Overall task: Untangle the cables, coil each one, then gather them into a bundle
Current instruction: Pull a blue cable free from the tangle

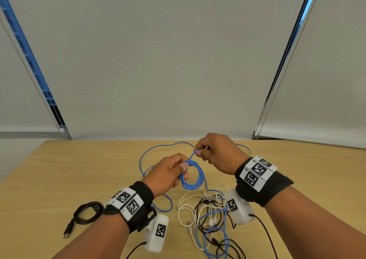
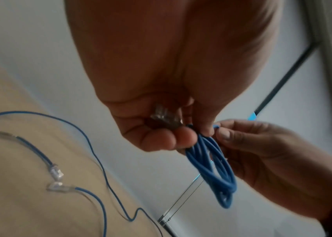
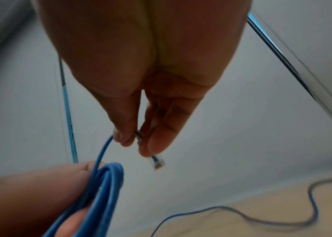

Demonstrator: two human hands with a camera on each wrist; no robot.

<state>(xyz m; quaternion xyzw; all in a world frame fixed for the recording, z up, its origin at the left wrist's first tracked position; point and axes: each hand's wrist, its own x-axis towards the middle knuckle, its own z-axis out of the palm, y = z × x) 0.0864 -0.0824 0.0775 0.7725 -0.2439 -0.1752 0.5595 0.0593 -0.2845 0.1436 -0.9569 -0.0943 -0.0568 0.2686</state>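
Smooth blue plastic-sheathed cable coil (image 1: pixel 193 176) with a clear glossy plastic plug (image 3: pixel 157 162), a matt pale wood-look table (image 1: pixel 59 179), a coiled black cable (image 1: pixel 87 213) with a slight sheen, black cloth wristbands (image 1: pixel 263 187), matt grey fabric blinds (image 1: pixel 158 60).

Coiled round network cable (image 1: pixel 193 176): blue (clear plastic plug (image 3: pixel 158 162)). Coiled USB cable (image 1: pixel 87 212): black. Tangled thin cables (image 1: pixel 187 209): white. Flat wooden table (image 1: pixel 79 169): tan. Fabric wrist bands (image 1: pixel 257 172): black-and-white checks.
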